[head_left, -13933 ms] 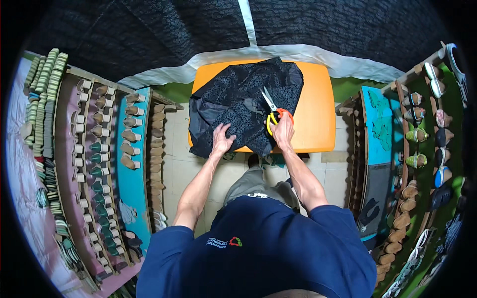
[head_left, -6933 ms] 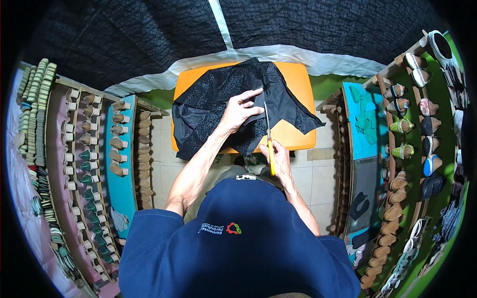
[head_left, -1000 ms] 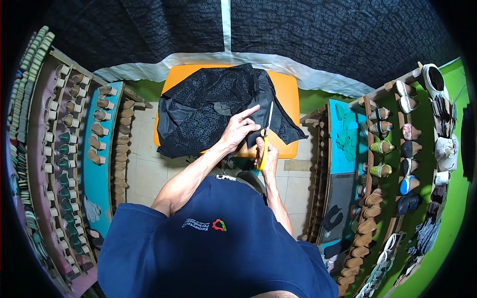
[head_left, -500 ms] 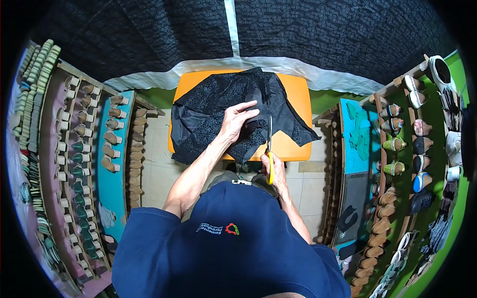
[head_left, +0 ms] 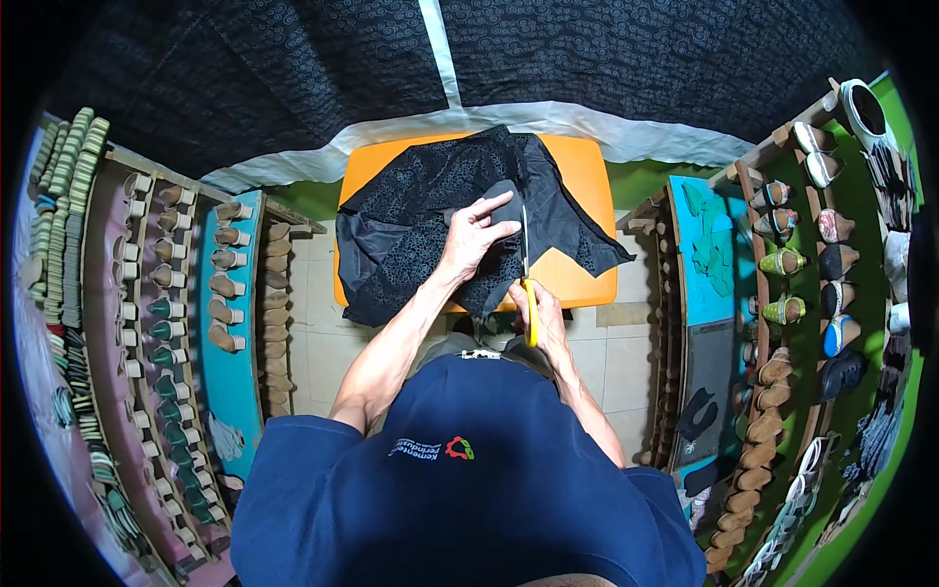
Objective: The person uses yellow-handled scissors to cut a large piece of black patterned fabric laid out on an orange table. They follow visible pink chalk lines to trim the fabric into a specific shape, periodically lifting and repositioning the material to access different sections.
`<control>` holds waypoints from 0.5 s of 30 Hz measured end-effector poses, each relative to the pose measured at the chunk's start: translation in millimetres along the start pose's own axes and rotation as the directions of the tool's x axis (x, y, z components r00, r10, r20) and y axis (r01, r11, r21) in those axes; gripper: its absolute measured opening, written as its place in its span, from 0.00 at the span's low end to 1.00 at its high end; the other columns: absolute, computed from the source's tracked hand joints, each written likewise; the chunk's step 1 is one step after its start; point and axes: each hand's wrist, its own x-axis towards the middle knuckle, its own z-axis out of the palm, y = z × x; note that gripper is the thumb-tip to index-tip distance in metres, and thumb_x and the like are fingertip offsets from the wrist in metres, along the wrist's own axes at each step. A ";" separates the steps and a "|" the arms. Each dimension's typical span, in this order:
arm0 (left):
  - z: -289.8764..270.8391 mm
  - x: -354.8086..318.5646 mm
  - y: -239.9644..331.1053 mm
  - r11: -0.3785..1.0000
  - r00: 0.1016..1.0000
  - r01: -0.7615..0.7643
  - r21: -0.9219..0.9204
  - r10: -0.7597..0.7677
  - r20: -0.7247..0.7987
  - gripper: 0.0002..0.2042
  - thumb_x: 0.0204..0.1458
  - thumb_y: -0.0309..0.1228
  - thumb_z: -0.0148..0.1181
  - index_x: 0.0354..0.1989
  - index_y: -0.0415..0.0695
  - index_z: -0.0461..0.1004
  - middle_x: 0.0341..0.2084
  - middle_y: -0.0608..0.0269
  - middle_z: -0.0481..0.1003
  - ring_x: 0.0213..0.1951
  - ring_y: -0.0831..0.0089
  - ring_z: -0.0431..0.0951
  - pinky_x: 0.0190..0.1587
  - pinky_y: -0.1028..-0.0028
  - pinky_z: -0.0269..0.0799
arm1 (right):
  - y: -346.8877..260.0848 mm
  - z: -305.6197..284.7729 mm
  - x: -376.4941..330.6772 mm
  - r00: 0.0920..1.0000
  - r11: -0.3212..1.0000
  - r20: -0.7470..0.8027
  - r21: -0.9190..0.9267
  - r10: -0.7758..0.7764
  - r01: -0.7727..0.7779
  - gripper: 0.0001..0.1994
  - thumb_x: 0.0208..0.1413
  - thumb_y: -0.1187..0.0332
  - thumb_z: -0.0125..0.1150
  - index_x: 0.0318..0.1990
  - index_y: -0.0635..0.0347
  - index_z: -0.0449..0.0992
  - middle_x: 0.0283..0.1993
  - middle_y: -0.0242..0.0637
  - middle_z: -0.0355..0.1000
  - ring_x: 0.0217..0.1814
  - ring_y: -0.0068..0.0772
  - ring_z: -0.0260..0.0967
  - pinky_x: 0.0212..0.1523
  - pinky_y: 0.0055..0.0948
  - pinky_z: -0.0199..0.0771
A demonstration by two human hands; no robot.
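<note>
A black patterned cloth point(head_left: 421, 210) is spread over an orange table point(head_left: 587, 176). My left hand point(head_left: 474, 235) lies flat on the cloth near its middle, fingers pointing toward a dark flat piece point(head_left: 499, 196) on top. My right hand point(head_left: 533, 308) grips yellow-handled scissors point(head_left: 526, 279) at the table's near edge. The blades point away from me, running along the cloth just right of my left hand.
Wooden racks of shoe heels and soles point(head_left: 166, 293) line the left side. Racks with finished shoes point(head_left: 812, 264) and a teal board point(head_left: 709, 235) stand on the right. Dark patterned fabric point(head_left: 293, 68) hangs behind the table. Tiled floor point(head_left: 323, 342) lies below.
The view has shifted a little. My left hand has slid slightly up the cloth, and the scissors stay upright in my right hand beside it.
</note>
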 end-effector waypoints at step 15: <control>-1.0 3.2 -4.5 0.999 1.000 0.014 -0.047 -0.013 0.012 0.28 0.49 0.17 0.70 0.62 0.37 0.73 0.49 0.57 0.79 0.47 0.75 0.80 0.55 0.76 0.76 | -8.1 -3.6 -0.4 0.995 1.000 -0.098 -0.012 -0.008 0.006 0.26 0.53 0.46 0.74 0.23 0.58 0.71 0.17 0.21 0.59 0.20 0.14 0.52 0.22 0.24 0.51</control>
